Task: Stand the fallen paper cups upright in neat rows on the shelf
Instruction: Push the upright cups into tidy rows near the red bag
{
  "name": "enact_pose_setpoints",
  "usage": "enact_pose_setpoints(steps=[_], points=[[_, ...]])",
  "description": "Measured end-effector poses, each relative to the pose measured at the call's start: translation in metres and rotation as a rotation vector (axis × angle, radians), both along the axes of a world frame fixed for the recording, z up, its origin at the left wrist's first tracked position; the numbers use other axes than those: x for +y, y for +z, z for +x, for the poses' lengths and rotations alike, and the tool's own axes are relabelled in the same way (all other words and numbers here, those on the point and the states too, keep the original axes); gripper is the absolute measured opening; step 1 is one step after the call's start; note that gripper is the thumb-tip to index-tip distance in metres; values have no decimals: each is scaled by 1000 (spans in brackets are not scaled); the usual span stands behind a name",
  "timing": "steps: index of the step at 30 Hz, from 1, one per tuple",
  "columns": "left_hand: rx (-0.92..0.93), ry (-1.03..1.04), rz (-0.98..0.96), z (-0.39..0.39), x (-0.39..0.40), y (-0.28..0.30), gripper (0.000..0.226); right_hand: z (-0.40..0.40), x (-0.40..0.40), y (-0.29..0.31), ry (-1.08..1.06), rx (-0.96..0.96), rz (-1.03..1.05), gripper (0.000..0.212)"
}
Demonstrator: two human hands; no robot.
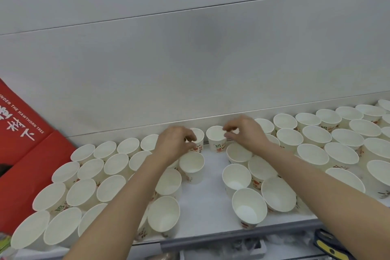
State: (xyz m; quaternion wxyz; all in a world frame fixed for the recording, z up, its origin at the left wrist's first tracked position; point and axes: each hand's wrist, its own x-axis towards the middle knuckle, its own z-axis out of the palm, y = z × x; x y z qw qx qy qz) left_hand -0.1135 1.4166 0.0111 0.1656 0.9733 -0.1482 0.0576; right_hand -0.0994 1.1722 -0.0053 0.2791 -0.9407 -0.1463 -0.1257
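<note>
Many white paper cups with red and green print stand upright in rows on the white shelf (209, 202). At the back of the middle gap, my left hand (176, 143) pinches the rim of one upright cup (198, 140). My right hand (242, 133) pinches the rim of a second upright cup (215, 138) just to its right. Both cups stand close to the back wall, a small gap apart. Several cups on the left sit behind my left forearm and are partly hidden.
A red printed bag or box (25, 145) leans at the shelf's left end. Rows of cups fill the left (90, 175) and right (316, 139) sides. A strip of bare shelf runs down the middle. The grey back wall (190, 69) rises behind; the shelf's front edge (211, 238) is near me.
</note>
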Motion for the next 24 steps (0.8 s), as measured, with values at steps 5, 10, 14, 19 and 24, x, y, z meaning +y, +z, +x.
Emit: enact_pose_setpoints(steps=[5,10,14,19,24], points=[[176,-59,39,-33,17,5,6,-36,-48,11,84,231,-74,9],[239,-103,233,-42,15,-4,11,-49,-47,9,154,246,-217,19],[165,-75,243,-41,1,-14,4,-46,-37,5,140,245,-348,26],[132,-49,117,-46,-11,-17,16,-49,-32,4,177,201,-355,14],[80,-25,155,-49,1,-16,10,-53,-25,0,200,205,-231,11]])
